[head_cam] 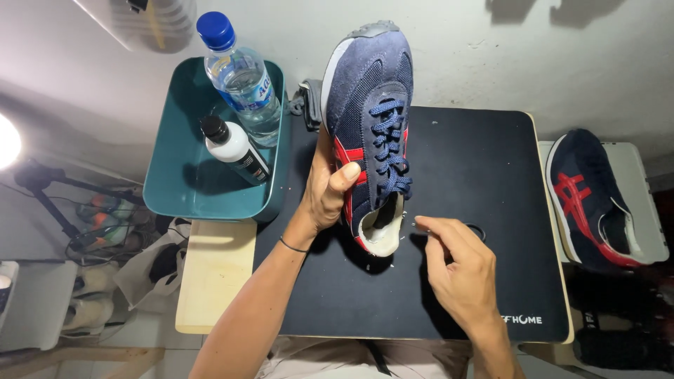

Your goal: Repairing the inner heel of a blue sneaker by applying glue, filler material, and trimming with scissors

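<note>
My left hand point(328, 193) grips a navy sneaker point(371, 112) with red stripes and blue laces, holding it upright on its heel above a black mat point(484, 175). The thumb lies across the shoe's side near the tongue. My right hand point(458, 263) hovers over the mat just right of the heel opening, fingers pinched together near the end of a lace; whether it holds the lace I cannot tell. A small dark ring-like thing point(477, 230) lies on the mat beside the right fingers.
A teal tray point(175, 182) at the left holds a clear water bottle point(242, 77) with a blue cap and a white bottle point(235, 149) with a black cap. The matching sneaker point(590, 200) rests on a white surface at the right. A lamp on a tripod point(7, 140) glows far left.
</note>
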